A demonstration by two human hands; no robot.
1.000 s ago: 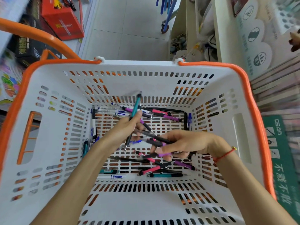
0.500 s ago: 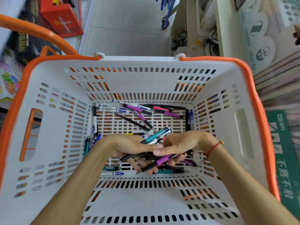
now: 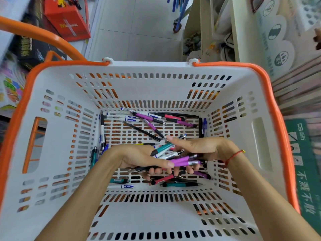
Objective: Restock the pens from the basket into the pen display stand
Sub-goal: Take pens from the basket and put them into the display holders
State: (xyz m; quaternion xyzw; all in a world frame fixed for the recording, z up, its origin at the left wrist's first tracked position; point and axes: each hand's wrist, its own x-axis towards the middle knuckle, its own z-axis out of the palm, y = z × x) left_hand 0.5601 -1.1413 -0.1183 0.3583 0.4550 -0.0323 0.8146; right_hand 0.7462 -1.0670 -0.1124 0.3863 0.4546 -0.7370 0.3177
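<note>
Reaching into the slotted white plastic basket, the left hand cups a bundle of pens from beneath, thumb pressed over them; the right hand curls round the other end. Half a second ago the hands sat closer together, the bundle tighter. Loose glossy pens lie scattered on the basket floor.

1. A white slotted plastic basket with an orange rim carries the things.
2. Loose purple, black, white and teal pens lie scattered on its perforated floor.
</note>
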